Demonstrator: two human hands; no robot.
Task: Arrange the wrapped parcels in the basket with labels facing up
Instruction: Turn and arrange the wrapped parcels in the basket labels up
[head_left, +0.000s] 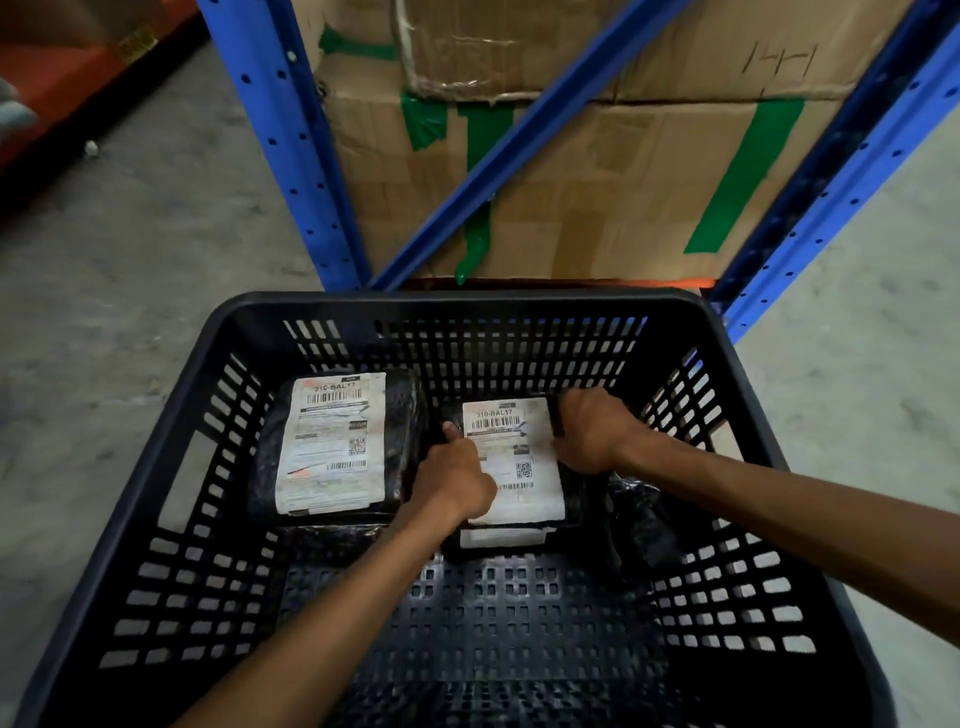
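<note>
Both arms reach into the black basket (218, 332); left hand (454, 480) and right hand (592, 434) clamp opposite edges of a label-up wrapped parcel (519, 457) between them.

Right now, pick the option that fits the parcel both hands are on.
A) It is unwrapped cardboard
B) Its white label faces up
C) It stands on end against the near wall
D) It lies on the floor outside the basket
B: the parcel under the left hand and right hand shows its white label on top, inside the basket.
</note>
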